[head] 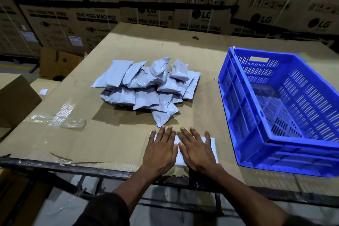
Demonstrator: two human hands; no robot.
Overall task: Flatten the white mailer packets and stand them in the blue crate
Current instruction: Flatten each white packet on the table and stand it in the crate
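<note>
Left hand (160,149), right hand (197,149) flat on packet (212,143) (table's near edge)

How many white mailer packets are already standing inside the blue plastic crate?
0. The blue plastic crate holds none; one white mailer packet lies flat under both hands, the rest sit in the pile on the cardboard.

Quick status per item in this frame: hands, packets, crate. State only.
left hand: open, fingers straight, pressing flat on the packet
right hand: open, fingers straight, pressing flat on the same packet
packet under hands: lying flat on the cardboard near the table's front edge
packet pile: loose heap, puffy, untouched, left of the crate
blue crate: upright, no packets visible inside
</note>
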